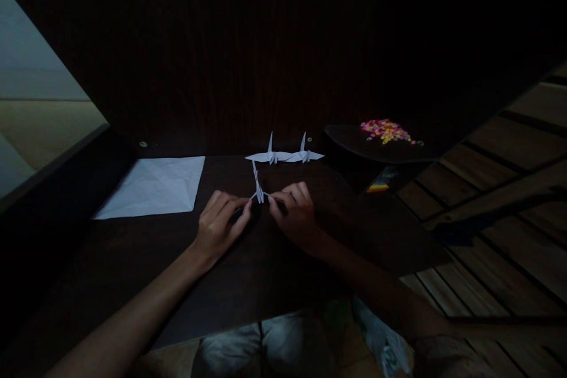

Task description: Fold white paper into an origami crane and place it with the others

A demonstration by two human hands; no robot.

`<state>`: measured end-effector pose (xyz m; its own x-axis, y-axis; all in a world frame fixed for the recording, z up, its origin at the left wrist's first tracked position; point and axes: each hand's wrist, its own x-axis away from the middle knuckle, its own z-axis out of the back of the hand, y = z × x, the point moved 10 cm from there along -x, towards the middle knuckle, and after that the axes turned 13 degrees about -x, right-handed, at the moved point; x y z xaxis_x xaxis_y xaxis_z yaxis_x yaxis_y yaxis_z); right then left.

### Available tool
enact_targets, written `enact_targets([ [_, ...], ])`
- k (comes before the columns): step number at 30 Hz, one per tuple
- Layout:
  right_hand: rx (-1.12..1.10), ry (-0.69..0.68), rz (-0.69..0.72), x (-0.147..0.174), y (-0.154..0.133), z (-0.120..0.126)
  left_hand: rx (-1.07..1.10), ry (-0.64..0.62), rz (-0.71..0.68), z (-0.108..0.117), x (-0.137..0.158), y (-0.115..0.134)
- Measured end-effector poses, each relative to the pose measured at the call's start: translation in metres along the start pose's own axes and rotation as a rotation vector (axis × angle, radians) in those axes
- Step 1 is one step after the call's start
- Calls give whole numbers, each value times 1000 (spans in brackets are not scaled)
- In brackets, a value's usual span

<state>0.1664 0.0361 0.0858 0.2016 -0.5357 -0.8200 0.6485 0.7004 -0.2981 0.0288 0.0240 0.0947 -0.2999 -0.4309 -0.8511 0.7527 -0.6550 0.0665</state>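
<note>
A white folded paper crane [259,188] is held between my two hands above the dark desk [199,295], its narrow body seen end-on. My left hand [220,220] pinches the tip of its left wing between thumb and fingers. On the other side my right hand [296,212] grips the right wing tip in the same way. Just beyond stand two finished white paper cranes, a left one [271,157] and a right one [303,156], side by side with wings spread against the back panel.
White creased paper [155,186] lies flat at the left, near the raised side board [53,177]. A small rounded shelf [345,137] at the right bears a heap of colourful small pieces [386,131]. Below it shows a rainbow-striped item [380,182]. Wooden slats [500,260] lie farther right.
</note>
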Motion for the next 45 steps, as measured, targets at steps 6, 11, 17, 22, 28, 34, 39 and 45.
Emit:
enact_targets([
  [6, 15, 31, 16, 0, 0, 3, -58, 41, 17, 2, 1, -1],
  [11, 1, 17, 16, 1, 1, 0, -62, 25, -7, 0, 1, 1],
  [17, -30, 25, 14, 2, 2, 4, -77, 25, 4, 2, 0, -1],
  [22, -32, 15, -11, 0, 3, 6, -85, 36, 13, 4, 0, -2],
  [28, -43, -31, -17, 2, 2, 0, -73, 17, 32, 1, 2, -5],
  [34, -51, -9, -10, 1, 3, 3, -71, 5, 30, -1, 2, -6],
  [39, -44, -35, -27, 1, 6, -1, -63, -5, 20, -2, 2, -5],
  [45, -28, -78, -25, -1, 5, -4, -66, -15, 19, -3, 1, -3],
])
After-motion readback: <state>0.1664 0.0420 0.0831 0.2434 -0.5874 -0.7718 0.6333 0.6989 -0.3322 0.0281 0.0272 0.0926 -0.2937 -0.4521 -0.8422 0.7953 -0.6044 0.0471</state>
